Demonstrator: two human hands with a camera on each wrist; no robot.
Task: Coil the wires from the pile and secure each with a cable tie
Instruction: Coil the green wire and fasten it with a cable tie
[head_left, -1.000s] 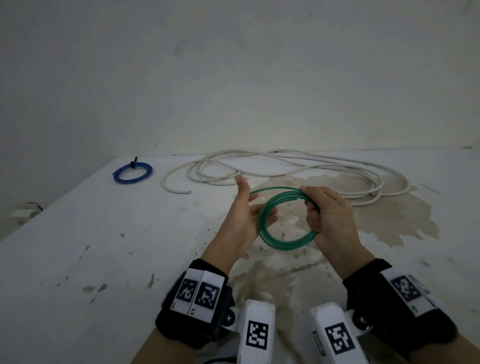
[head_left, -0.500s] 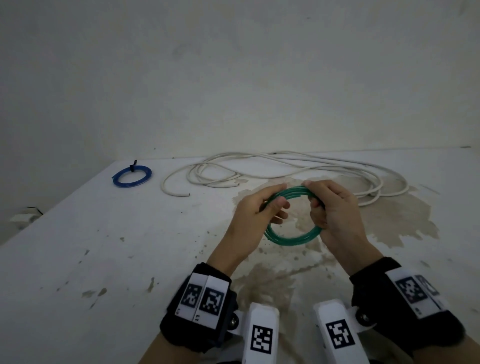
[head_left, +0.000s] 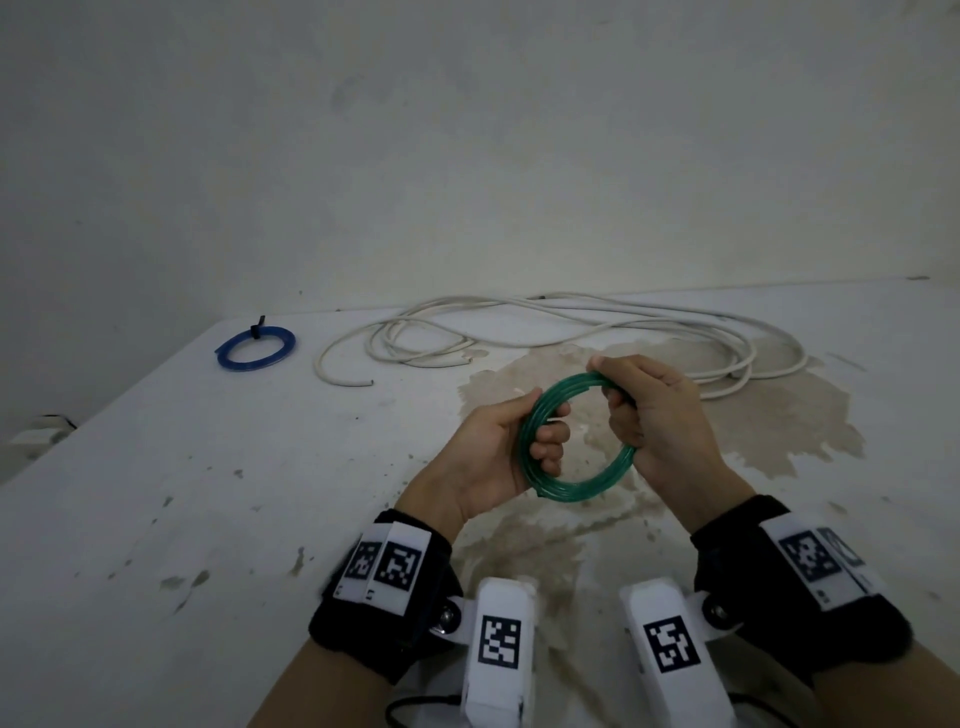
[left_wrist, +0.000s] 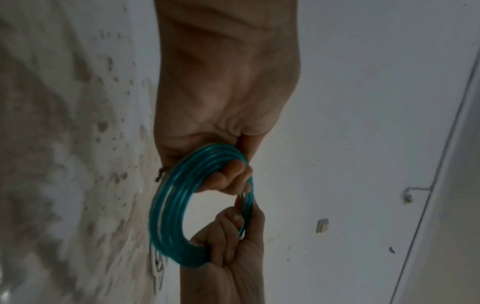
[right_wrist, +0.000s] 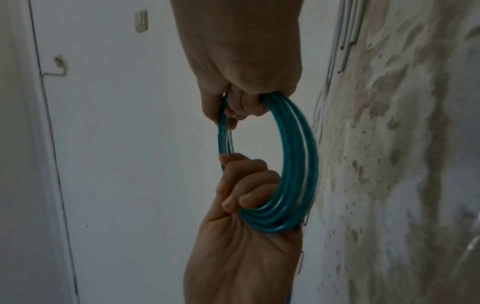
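Observation:
A green wire coil (head_left: 576, 491) of several loops hangs in the air above the table, held between both hands. My left hand (head_left: 545, 441) grips its left side, fingers curled through the ring. My right hand (head_left: 628, 400) grips the upper right side, thumb on top. In the left wrist view the green coil (left_wrist: 166, 216) runs from my left hand (left_wrist: 226, 172) down to my right hand (left_wrist: 223, 244). The right wrist view shows the same coil (right_wrist: 298, 164) between right hand (right_wrist: 244, 102) and left hand (right_wrist: 246, 197). No cable tie shows on it.
A loose pile of white cable (head_left: 571, 322) sprawls along the back of the white, stained table (head_left: 156, 519). A blue coil (head_left: 254, 351) bound by a black tie (head_left: 255, 330) lies at the back left. The table's left edge runs diagonally; a wall stands behind.
A second ago my left hand was open beside the coil, thumb up; it has since closed round the coil's left side. The right hand kept its grip throughout.

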